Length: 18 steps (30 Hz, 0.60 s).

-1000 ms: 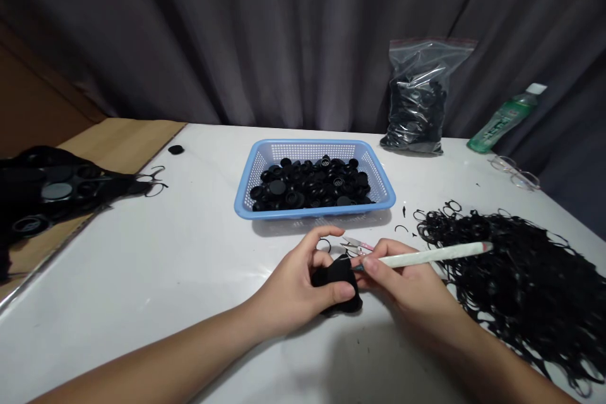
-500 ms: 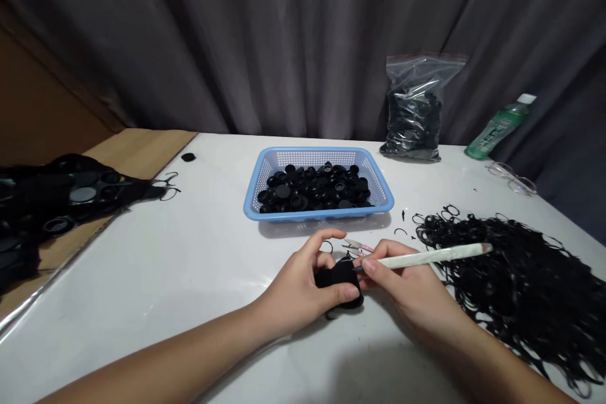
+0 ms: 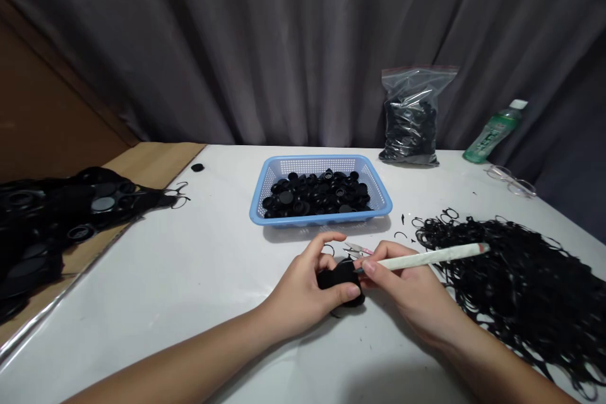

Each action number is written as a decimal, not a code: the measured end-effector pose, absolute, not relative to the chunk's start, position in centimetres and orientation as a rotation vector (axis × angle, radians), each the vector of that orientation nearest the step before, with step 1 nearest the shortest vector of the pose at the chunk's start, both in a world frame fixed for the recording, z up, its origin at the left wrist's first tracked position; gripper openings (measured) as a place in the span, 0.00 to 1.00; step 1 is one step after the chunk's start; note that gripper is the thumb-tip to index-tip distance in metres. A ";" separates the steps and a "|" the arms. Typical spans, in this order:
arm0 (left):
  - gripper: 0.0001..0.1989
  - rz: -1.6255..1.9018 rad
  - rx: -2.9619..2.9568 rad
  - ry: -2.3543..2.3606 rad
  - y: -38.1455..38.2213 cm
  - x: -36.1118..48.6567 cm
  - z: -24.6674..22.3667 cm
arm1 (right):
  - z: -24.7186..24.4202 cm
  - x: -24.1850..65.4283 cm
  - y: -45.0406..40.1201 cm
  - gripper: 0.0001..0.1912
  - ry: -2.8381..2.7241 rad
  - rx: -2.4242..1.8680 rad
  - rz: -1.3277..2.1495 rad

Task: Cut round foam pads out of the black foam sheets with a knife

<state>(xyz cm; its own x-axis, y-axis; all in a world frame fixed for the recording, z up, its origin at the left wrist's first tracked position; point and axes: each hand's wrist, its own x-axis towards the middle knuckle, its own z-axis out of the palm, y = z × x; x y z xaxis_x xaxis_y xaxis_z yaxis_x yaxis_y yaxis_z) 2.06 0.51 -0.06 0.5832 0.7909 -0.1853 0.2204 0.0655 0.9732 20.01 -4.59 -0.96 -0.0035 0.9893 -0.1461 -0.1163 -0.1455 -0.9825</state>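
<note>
My left hand (image 3: 310, 284) is wrapped round a black piece (image 3: 341, 276) low in the middle of the view, thumb in front of it. From the right, my right hand (image 3: 409, 284) pinches a white-handled tool (image 3: 435, 256) like a pen, its thin dark tip against the black piece's right side. Small scissors with pink handles (image 3: 363, 250) lie just behind my fingers. Beyond them stands a blue basket (image 3: 322, 221) holding several round black parts (image 3: 317, 192).
A heap of thin black rings and scraps (image 3: 516, 278) covers the right side. Black parts (image 3: 101, 199) lie on cardboard (image 3: 158, 154) at left. At the back right are a filled zip bag (image 3: 411, 123), a green bottle (image 3: 492, 132) and glasses (image 3: 511, 180).
The camera view has shifted slightly, so the basket and the table's far edge appear lower. Both hands keep the same hold on the black piece and the tool.
</note>
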 end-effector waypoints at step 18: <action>0.05 0.549 1.589 0.781 0.9 2.1 -0.6 | -0.7 20.1 -4.8 0.07 -1.582 -1.510 0.729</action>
<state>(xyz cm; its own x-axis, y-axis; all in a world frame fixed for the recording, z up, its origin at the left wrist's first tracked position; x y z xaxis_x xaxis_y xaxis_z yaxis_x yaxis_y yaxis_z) 2.05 0.87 -0.57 0.6611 0.7461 -0.0797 0.1775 -0.0523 0.9827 20.09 -4.76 -0.67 0.0463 0.9855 0.1631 0.5161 0.1162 -0.8486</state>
